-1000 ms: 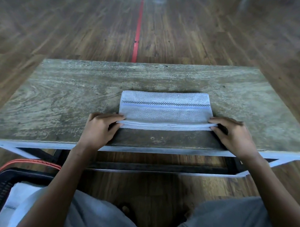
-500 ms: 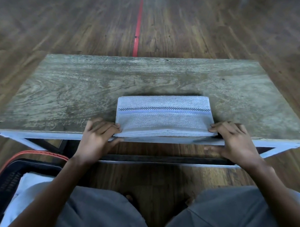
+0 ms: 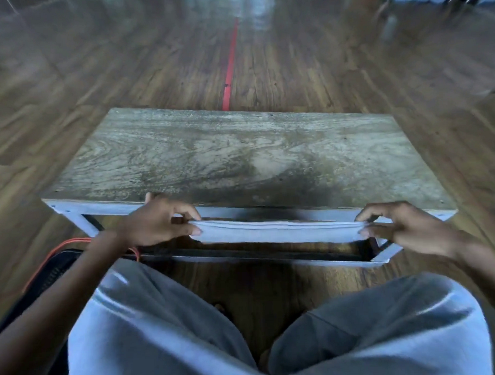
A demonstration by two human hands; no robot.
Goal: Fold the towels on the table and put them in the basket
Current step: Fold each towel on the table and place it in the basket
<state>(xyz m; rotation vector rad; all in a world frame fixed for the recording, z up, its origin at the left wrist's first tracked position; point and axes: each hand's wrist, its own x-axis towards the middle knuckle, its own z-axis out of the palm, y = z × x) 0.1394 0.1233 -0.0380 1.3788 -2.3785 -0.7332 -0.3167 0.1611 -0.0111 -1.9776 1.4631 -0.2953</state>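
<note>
A folded white towel (image 3: 278, 232) hangs flat in the air just in front of the table's near edge, seen edge-on. My left hand (image 3: 157, 222) pinches its left end between thumb and fingers. My right hand (image 3: 396, 224) pinches its right end the same way. The worn wooden table (image 3: 239, 156) carries nothing. The black basket with an orange rim (image 3: 51, 267) sits on the floor at my lower left, mostly hidden by my left arm and leg.
My knees in grey trousers (image 3: 161, 325) fill the bottom of the view, under the towel. A red line (image 3: 230, 64) runs along the wooden floor beyond the table. The table's white metal frame (image 3: 82, 221) stands close to my hands.
The towel slid toward me off the table top and is now lifted clear of the near edge, held by both ends. The view has tilted and pulled back.
</note>
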